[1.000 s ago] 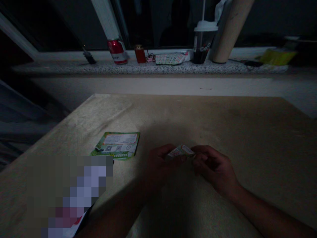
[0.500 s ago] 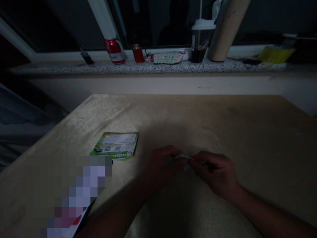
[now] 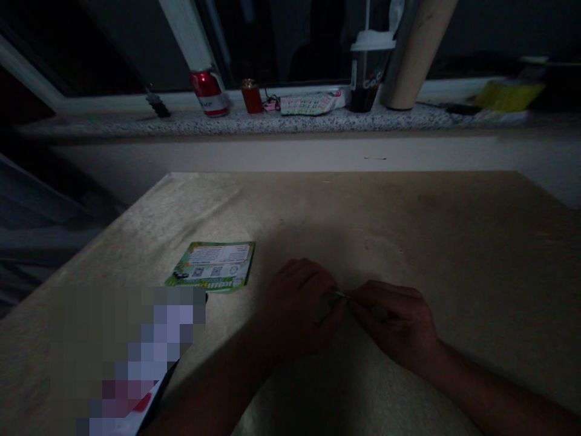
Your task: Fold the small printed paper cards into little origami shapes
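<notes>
Both hands bare as I see them over the feed: left hand (image 3: 297, 309), right hand (image 3: 402, 321). Left forearm (image 3: 213, 375) and right forearm (image 3: 485, 378) bare too, to the picture's edge; plain rounded outlines, tapering toward the hands. Fingers (image 3: 394, 289) slim. Light dim, left side darker; I can't make out nails or skin markings

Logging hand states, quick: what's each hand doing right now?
Left hand: closed, holding a small, thin, pale flat piece, material unclear.
Right hand: closed, pinching the same piece's right end.
</notes>
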### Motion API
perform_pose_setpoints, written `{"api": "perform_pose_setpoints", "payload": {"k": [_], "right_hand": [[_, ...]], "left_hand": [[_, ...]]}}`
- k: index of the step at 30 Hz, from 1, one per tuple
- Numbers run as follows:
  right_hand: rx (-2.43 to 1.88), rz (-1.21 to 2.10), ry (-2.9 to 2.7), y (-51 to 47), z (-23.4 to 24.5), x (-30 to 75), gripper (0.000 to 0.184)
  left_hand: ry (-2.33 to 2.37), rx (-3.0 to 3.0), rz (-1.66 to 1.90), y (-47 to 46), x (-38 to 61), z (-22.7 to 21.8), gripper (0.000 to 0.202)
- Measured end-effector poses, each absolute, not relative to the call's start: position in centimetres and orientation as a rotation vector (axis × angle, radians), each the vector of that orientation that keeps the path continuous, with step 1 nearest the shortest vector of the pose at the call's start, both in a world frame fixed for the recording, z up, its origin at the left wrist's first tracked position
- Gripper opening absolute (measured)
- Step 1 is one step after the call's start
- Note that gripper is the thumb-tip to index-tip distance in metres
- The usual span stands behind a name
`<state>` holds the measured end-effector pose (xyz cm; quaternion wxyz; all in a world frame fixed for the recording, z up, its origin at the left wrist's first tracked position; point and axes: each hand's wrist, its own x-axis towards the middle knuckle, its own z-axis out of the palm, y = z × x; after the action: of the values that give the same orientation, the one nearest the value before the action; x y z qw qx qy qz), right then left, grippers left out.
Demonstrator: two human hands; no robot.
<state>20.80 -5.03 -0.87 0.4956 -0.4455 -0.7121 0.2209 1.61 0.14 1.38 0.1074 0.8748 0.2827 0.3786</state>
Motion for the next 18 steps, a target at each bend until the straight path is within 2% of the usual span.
{"api": "perform_pose_setpoints", "payload": {"k": [10,18], "right_hand": [[-1.045,0.315,-1.845,-5.4,-1.0,20.4,0.011],[-1.076,0.206,-1.969,-5.5,-0.9,20.6,0.008]], "left_hand": [[0.687,2.776,1.077,0.3,1.6,2.2,0.003],[0.646,2.863,0.791,0.6,1.0,2.8,0.008]]}}
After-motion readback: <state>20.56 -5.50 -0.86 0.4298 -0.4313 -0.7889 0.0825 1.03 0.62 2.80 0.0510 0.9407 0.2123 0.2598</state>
